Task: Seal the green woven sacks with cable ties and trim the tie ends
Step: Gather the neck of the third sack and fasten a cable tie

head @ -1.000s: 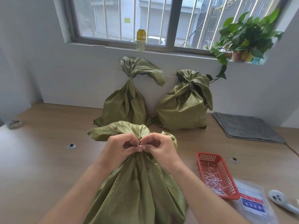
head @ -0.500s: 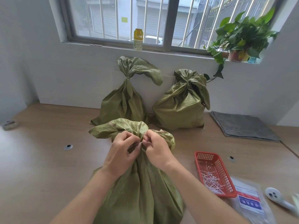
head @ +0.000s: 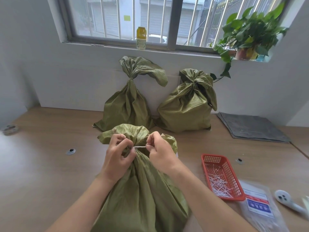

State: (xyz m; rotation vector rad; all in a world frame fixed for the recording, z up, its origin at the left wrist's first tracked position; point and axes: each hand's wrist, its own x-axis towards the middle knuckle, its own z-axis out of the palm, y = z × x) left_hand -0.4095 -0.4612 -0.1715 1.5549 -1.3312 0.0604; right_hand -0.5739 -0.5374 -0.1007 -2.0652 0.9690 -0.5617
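A green woven sack (head: 143,195) stands in front of me on the wooden table, its neck bunched. My left hand (head: 117,158) grips the neck from the left. My right hand (head: 160,153) pinches the free end of a white cable tie (head: 140,147) that runs taut between both hands across the neck. Two more green sacks, the left one (head: 127,106) and the right one (head: 185,109), lean on the back wall, both cinched at the neck. A white-handled cutter (head: 289,201) lies at the right edge.
A red mesh basket (head: 222,176) with several white tie offcuts sits to the right of the sack. A clear packet of cable ties (head: 260,208) lies beside it. A grey folded mat (head: 250,128) lies at back right. A tape roll (head: 10,128) is far left.
My hands have moved apart. The right hand has drawn the white tie's end out to the right, so a short taut length now shows between them.
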